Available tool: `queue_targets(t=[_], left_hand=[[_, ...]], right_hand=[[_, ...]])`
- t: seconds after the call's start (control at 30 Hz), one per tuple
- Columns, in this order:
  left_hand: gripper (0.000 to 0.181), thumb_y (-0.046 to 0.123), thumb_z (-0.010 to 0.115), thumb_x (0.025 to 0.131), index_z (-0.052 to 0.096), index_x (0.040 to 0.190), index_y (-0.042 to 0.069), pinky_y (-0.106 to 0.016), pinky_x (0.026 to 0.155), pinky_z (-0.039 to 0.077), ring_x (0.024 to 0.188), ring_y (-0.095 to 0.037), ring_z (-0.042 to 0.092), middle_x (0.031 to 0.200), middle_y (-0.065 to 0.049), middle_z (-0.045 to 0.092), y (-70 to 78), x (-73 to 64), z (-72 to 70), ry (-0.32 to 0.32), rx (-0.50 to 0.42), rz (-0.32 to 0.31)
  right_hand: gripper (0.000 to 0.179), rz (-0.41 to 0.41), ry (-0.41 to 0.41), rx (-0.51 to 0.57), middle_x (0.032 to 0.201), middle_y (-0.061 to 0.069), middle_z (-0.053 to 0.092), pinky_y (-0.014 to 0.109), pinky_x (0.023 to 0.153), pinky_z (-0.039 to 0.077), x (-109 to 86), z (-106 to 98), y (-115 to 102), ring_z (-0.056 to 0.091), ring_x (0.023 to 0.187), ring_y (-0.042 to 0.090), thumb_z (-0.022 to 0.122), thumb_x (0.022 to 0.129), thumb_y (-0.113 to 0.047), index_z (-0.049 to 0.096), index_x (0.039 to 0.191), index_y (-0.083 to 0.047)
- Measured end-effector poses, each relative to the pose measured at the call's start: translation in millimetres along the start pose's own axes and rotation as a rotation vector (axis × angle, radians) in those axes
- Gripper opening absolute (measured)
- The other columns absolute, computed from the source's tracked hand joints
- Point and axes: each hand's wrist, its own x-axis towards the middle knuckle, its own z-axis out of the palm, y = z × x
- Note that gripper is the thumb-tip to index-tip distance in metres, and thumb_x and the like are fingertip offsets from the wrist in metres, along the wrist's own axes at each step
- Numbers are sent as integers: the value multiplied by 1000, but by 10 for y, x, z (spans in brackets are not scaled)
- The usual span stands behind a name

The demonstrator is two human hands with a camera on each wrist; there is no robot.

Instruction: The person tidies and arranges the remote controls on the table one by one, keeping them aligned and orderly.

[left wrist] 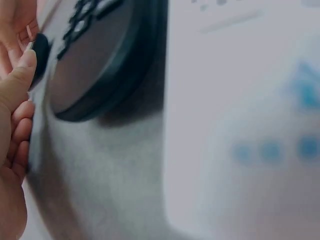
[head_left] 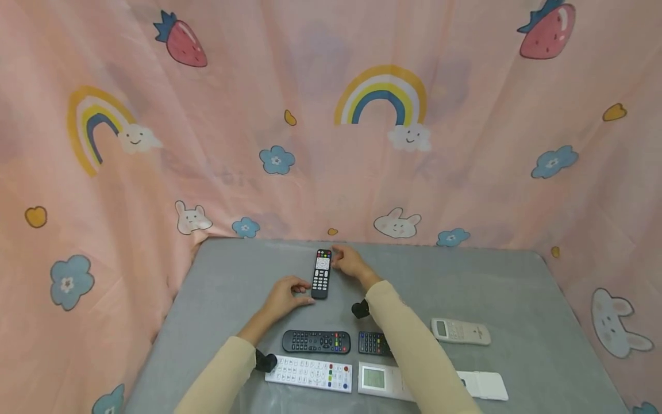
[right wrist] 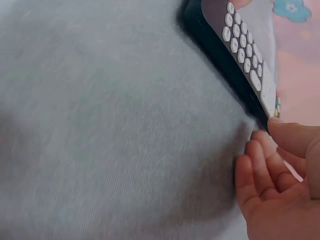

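A slim black remote control (head_left: 321,274) with white and coloured buttons lies lengthwise near the back of the grey table. My left hand (head_left: 283,296) is at its lower left corner, the thumb by the near end and the fingers along the left edge. On the other side, my right hand (head_left: 351,261) is at the upper right corner, fingertips right at the edge. In the right wrist view the right thumb touches the remote's far corner, and the relaxed fingers of the right hand (right wrist: 275,185) rest low beside it. The left thumb meets the remote's end in the left wrist view.
A black remote (head_left: 316,341) and a white remote (head_left: 308,374) lie near the left forearm. The right sleeve partly covers another black remote (head_left: 373,343) and a white remote with a screen (head_left: 383,380). Farther right lie a pale remote (head_left: 461,332) and a white flat object (head_left: 486,386).
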Motion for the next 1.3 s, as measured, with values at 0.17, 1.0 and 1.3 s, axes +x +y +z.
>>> queue_targets(t=[0.17,1.0,1.3], left_hand=[[33,22,87,73,75,101,9,-26,81,58,88,-16,69,96,-3,72,27,-96,-130,-26,-29,-14],[51,33,86,70,71,117,19,-38,97,50,105,-13,63,110,10,71,84,-918,-512,-140,70,36],[51,32,87,68,72,116,21,-36,99,50,106,-10,63,110,14,70,37,-950,-498,-185,50,-6]], right_hand=[[55,-77,-11,-7,106,15,68,33,83,52,-144,-102,-13,61,92,21,61,94,-4,44,145,1],[61,-358,-43,-288,113,0,66,40,95,51,-1691,128,283,58,105,15,76,85,-33,55,139,-11],[60,-302,-62,-353,125,-3,65,46,104,49,-1811,238,385,58,117,19,78,80,-41,61,133,-18]])
